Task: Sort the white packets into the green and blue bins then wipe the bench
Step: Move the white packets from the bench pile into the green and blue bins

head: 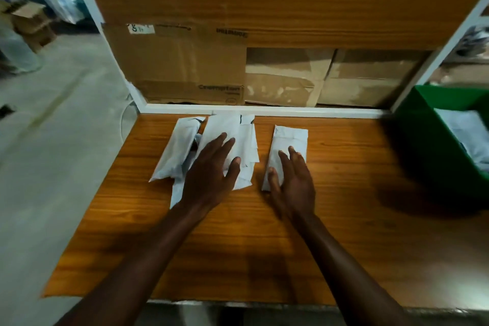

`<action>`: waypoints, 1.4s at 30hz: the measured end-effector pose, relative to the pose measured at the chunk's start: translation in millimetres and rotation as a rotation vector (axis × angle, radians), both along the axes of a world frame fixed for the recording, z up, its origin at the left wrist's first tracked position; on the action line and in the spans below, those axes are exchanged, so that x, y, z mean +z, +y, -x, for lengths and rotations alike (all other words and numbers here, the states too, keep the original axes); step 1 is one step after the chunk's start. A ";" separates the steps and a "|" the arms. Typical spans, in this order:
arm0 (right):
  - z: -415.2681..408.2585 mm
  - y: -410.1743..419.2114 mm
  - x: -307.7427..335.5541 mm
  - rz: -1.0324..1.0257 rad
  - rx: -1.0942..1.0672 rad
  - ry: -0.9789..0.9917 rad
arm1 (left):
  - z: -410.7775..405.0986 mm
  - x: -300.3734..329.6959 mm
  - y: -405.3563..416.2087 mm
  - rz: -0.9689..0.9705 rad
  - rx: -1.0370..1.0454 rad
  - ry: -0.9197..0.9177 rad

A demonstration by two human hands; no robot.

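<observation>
Two bare hands are showing: the left hand (209, 169) and the right hand (292, 180). One orange wood-grain desk (344, 193) is carrying the loose things. White flat paper packets are lying on it in two groups: a single white packet (289, 137) on its own, and an overlapping pile of white packets (185, 145) in which at least three are showing, though the exact number cannot be told. One green plastic bin (428, 145) is standing at the right, holding at least one more white packet (468, 135). Three brown cardboard boxes (180, 66) are standing behind the desk.
</observation>
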State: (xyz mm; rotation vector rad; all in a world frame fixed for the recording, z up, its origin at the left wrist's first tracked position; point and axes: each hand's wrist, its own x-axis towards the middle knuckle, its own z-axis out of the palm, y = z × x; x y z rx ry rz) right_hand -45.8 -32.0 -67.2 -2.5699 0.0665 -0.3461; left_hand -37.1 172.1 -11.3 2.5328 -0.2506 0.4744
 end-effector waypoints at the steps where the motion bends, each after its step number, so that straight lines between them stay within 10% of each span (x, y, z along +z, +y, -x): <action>1: -10.6 2.3 -1.4 0.017 -0.004 0.021 | -11.3 -1.6 1.5 0.007 0.003 -0.001; 11: -88.4 0.6 -31.4 0.243 -0.106 0.411 | -116.3 -30.8 2.5 -0.245 0.010 0.479; 27: -35.6 -34.4 -12.3 0.011 -0.173 0.130 | -94.6 -21.7 10.0 0.085 0.033 0.155; 42: 158.0 -176.5 19.3 -0.039 -0.569 -0.232 | 62.5 -13.5 -204.4 0.148 -0.542 0.096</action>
